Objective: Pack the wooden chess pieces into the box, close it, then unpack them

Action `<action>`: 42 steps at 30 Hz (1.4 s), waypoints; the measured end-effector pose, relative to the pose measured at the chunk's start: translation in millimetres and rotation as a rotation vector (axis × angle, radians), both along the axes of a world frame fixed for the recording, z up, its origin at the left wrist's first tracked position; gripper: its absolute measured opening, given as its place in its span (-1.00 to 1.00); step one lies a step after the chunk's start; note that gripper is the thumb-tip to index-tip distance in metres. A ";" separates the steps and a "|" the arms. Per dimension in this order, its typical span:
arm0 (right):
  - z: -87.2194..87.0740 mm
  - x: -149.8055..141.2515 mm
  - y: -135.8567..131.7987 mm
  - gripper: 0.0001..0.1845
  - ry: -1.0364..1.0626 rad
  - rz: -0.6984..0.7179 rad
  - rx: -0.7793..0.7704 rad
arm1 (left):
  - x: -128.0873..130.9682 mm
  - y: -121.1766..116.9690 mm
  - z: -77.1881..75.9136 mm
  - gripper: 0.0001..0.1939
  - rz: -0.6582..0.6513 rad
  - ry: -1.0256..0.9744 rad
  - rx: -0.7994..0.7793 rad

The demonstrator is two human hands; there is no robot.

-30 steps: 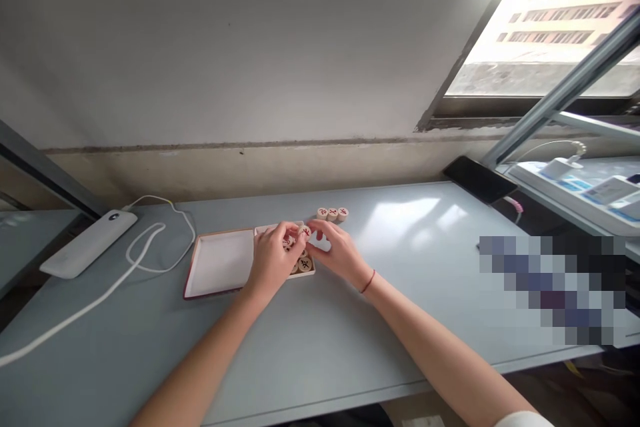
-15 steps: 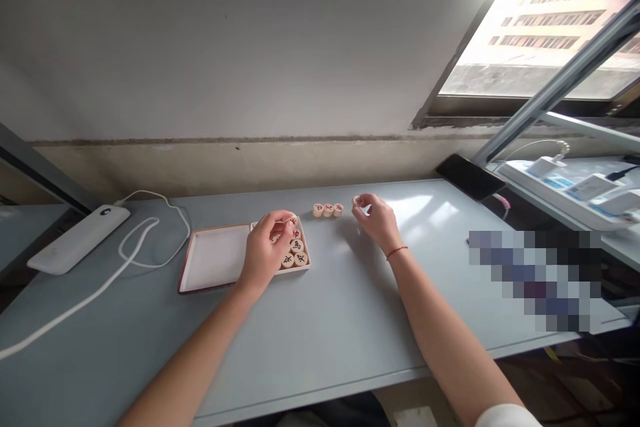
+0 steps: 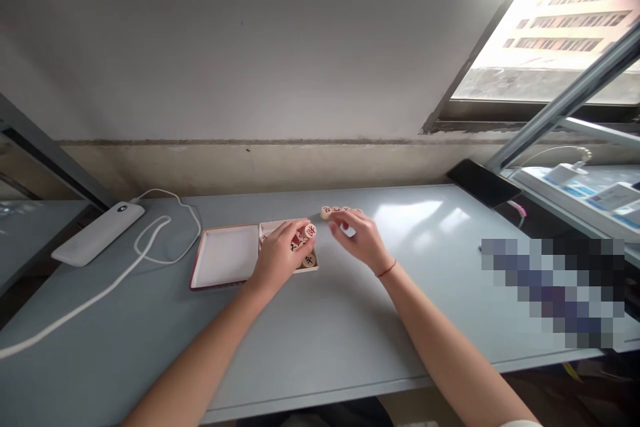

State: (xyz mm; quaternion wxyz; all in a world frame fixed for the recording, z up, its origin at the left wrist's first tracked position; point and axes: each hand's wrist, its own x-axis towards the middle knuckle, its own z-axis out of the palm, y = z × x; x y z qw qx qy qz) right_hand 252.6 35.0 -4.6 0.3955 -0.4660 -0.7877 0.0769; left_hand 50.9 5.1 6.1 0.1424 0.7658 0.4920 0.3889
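Between the thumb and fingers of my left hand (image 3: pixel 283 250) is a round Chinese chess piece (image 3: pixel 311 231) with a red character. That hand is above the box (image 3: pixel 313 269), where more Chinese chess pieces (image 3: pixel 309 260) with black or red characters lie partly hidden under it. My right hand (image 3: pixel 363 237) is just right of the held piece, fingers curved with a gap between thumb and forefinger; I see nothing in it. Behind its fingers stands a short row of Chinese chess pieces (image 3: pixel 326 212), partly covered by the hand.
The box lid (image 3: pixel 227 257) lies left of the box, inside up. A white power bank or adapter (image 3: pixel 100 233) with a white cable (image 3: pixel 100 290) is at the left. At the right are a black phone (image 3: pixel 483 181), a power strip (image 3: pixel 565 193) and a blurred-out patch on the table (image 3: pixel 280 360).
My right hand has released a Chinese chess piece at the row's right end and moved left toward my left hand. My left hand has lifted a red-lettered piece from the box.
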 end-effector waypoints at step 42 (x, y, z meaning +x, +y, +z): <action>-31.7 50.0 33.2 -0.73 -0.153 -0.412 -0.250 | -3.3 2.8 -1.1 -0.75 0.011 0.199 0.060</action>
